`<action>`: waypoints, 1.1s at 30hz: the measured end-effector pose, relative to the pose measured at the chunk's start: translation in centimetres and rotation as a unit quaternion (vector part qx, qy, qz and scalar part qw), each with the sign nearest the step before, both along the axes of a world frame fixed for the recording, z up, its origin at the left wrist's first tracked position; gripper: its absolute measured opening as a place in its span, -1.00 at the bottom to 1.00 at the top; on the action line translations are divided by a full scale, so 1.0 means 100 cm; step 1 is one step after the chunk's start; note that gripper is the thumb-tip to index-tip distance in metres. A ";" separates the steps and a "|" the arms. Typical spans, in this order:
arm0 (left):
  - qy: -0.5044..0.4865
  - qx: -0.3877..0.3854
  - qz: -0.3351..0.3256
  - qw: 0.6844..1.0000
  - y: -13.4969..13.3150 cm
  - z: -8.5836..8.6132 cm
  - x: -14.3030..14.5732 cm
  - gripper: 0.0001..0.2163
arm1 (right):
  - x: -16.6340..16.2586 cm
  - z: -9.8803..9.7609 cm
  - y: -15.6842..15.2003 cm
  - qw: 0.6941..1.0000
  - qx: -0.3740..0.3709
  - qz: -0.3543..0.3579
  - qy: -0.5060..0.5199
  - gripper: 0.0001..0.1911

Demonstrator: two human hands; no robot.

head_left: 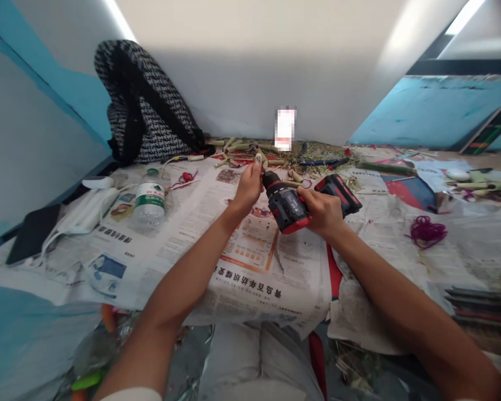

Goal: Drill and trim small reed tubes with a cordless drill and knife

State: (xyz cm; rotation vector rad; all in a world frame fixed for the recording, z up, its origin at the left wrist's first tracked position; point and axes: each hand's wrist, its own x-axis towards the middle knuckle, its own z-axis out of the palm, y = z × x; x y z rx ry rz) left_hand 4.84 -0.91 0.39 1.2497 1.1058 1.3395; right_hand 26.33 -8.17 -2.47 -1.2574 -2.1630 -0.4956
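My right hand (323, 211) grips the red-and-black cordless drill (290, 207); my left hand (248, 186) pinches a small pale piece (259, 160) at its chuck above the newspaper-covered counter (200, 234).

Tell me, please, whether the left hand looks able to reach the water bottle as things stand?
Probably yes, but not freely: the left hand is pinching something at the drill. Only flat newspaper lies between it and the water bottle.
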 end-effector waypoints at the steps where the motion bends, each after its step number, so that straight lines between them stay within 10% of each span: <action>1: 0.016 0.009 0.006 1.000 0.000 -0.002 -0.001 -0.60 | -0.002 0.001 -0.001 1.000 -0.004 -0.005 -0.001 -0.62; 16: 0.188 0.112 0.069 0.973 0.010 -0.014 -0.009 -0.65 | -0.005 0.015 -0.009 0.994 -0.079 -0.068 0.041 -0.66; 33: 0.228 0.124 0.085 0.962 0.016 -0.010 -0.017 -0.69 | 0.007 0.018 -0.012 0.994 -0.053 0.032 0.087 -0.63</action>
